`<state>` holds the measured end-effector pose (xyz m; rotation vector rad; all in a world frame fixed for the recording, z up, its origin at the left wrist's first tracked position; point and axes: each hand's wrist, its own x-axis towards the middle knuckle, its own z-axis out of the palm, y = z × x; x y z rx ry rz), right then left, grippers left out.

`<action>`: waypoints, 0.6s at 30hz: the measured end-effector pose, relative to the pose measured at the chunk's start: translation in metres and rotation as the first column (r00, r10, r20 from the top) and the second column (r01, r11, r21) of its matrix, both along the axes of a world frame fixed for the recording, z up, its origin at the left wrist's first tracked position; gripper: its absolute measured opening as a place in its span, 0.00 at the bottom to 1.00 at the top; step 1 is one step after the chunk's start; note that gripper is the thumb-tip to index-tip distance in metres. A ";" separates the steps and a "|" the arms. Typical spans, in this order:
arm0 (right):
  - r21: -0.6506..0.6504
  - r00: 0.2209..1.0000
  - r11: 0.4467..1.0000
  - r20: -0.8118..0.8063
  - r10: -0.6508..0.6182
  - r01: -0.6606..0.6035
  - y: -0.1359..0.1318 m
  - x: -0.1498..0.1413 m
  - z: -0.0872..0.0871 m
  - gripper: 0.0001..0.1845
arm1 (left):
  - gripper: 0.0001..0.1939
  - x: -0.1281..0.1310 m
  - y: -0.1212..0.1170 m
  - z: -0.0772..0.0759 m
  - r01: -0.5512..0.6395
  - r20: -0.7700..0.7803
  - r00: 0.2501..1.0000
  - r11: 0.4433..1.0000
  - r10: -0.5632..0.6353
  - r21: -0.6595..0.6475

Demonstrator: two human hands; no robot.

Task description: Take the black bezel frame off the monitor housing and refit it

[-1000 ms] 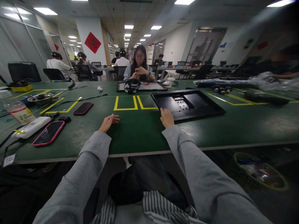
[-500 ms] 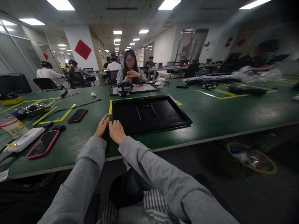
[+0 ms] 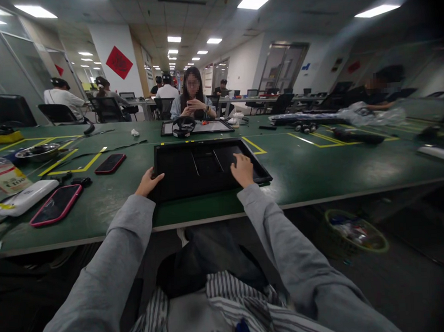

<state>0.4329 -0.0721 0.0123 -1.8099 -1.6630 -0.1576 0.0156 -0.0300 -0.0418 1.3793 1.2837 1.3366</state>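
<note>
Black panel (image 3: 176, 181) rests on a green table (image 3: 320, 172) at the centre of the frame. At its left edge is the person's left hand (image 3: 148, 182), thumb outstretched; whether it grips cannot be told. Over the panel's right part, the right hand (image 3: 242, 171) is loosely open, fingers bent. A pink-edged phone (image 3: 56, 205) lies at frame left.

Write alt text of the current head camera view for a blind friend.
A person's bare left hand is at the left edge of a black rectangular rimmed panel on a green table, the right hand over its right part. Farther left lies a pink-edged smartphone.
</note>
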 end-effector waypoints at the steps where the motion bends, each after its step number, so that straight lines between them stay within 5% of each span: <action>1: -0.013 0.997 0.996 -0.009 -0.083 0.083 0.000 0.024 -0.002 0.29 | 0.45 0.001 0.000 0.000 -0.002 -0.016 1.000 1.000 0.002 0.025; 6: -0.105 0.970 0.967 -0.055 -0.237 0.231 0.002 0.085 -0.014 0.31 | 0.38 0.000 0.003 0.003 -0.095 -0.031 0.995 0.992 0.098 0.084; 12: -0.223 0.994 0.974 -0.095 -0.057 0.034 0.014 0.078 -0.030 0.33 | 0.37 -0.029 0.005 0.011 -0.222 -0.074 0.972 0.974 0.225 0.040; 18: -0.108 0.982 0.992 -0.182 0.043 -0.063 0.008 0.075 -0.040 0.33 | 0.34 -0.064 -0.002 0.014 -0.231 -0.287 0.926 0.970 0.244 0.079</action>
